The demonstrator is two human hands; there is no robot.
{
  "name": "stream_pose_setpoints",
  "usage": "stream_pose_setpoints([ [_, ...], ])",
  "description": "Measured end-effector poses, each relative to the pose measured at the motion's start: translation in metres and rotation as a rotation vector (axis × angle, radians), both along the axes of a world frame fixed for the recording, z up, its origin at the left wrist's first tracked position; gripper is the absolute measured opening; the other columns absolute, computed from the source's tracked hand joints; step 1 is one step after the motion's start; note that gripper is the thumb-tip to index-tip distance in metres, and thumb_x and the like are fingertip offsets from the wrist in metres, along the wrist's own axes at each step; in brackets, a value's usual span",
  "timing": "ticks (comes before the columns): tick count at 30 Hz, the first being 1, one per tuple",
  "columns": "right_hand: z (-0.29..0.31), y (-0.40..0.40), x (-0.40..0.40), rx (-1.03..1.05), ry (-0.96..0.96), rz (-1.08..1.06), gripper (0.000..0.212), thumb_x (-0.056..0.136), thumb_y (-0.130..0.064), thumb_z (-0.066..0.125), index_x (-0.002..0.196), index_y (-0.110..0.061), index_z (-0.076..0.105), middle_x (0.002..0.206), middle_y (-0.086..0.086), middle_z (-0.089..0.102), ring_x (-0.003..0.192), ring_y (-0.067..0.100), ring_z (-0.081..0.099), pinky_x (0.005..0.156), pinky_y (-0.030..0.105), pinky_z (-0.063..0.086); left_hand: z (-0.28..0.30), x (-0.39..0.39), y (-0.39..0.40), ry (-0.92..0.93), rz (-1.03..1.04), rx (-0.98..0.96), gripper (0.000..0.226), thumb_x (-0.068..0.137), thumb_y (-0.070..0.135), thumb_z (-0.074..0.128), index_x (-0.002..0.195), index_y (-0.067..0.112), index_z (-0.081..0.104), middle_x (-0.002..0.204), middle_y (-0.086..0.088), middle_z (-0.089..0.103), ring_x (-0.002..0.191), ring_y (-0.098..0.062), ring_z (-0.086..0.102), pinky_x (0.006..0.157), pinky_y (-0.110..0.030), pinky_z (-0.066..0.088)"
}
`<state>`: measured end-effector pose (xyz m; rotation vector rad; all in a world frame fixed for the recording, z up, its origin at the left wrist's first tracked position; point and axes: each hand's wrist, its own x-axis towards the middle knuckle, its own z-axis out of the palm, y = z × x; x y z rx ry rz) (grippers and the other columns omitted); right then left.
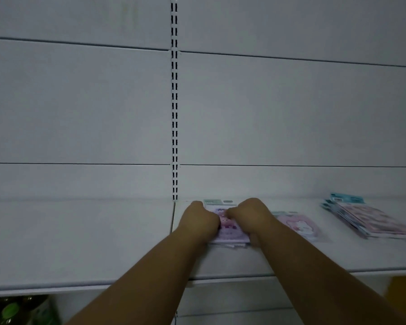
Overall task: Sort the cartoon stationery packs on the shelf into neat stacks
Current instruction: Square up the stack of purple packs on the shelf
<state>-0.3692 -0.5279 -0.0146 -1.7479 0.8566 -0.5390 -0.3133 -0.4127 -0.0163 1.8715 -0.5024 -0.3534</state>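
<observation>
A stack of purple cartoon stationery packs [229,233] lies on the white shelf [103,242], near its back wall. My left hand [198,220] grips the stack's left side and my right hand [250,216] grips its right side, fingers curled over the top pack. A single pink pack [299,225] lies flat just right of my right forearm. Further right sits a slanted pile of pink and teal packs [366,218], fanned and uneven.
A slotted upright [174,102] divides the white back panels. The shelf's front edge [244,277] runs below my forearms. Green-labelled bottles [17,310] stand on a lower level at bottom left. A yellow object [403,285] shows under the shelf at right.
</observation>
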Motion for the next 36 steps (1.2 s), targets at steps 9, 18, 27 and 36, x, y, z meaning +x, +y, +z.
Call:
stream_pose_setpoints([
  [9,-0.003,0.005,-0.013,0.26,-0.445,0.27,0.024,0.085,-0.016,0.067,0.11,-0.014,0.068,0.096,0.014,0.075,0.084,0.036,0.073,0.075,0.054,0.058,-0.007,-0.008,0.019,0.17,-0.163,-0.448,0.039,0.086,0.0,0.059,0.113,0.026,0.068,0.097,0.0,0.076,0.079,-0.019,0.075,0.062,-0.034,0.061],
  [18,-0.023,0.023,-0.01,0.266,-0.69,0.366,0.037,0.08,-0.014,0.061,0.116,-0.014,0.056,0.102,0.006,0.075,0.088,0.021,0.073,0.06,0.028,0.058,-0.013,-0.017,0.025,0.16,-0.279,-0.558,0.036,0.093,-0.001,0.053,0.124,0.019,0.051,0.119,-0.012,0.066,0.105,-0.029,0.066,0.092,-0.051,0.054],
  [27,-0.018,0.026,-0.008,0.25,-0.56,0.298,0.031,0.087,-0.045,0.06,0.112,-0.028,0.055,0.113,0.008,0.069,0.093,0.03,0.072,0.076,0.057,0.057,-0.008,-0.012,0.023,0.142,-0.259,-0.528,0.031,0.097,0.017,0.054,0.125,0.029,0.052,0.112,-0.002,0.071,0.095,-0.018,0.072,0.081,-0.04,0.06],
  [36,-0.021,0.008,-0.021,0.103,-0.454,0.512,0.014,0.097,-0.033,0.048,0.108,-0.04,0.052,0.101,-0.009,0.072,0.087,0.009,0.072,0.064,0.026,0.059,-0.013,-0.004,0.025,0.046,-0.307,-0.452,0.038,0.096,0.012,0.055,0.127,0.032,0.048,0.116,0.004,0.069,0.093,-0.004,0.07,0.066,-0.016,0.055],
])
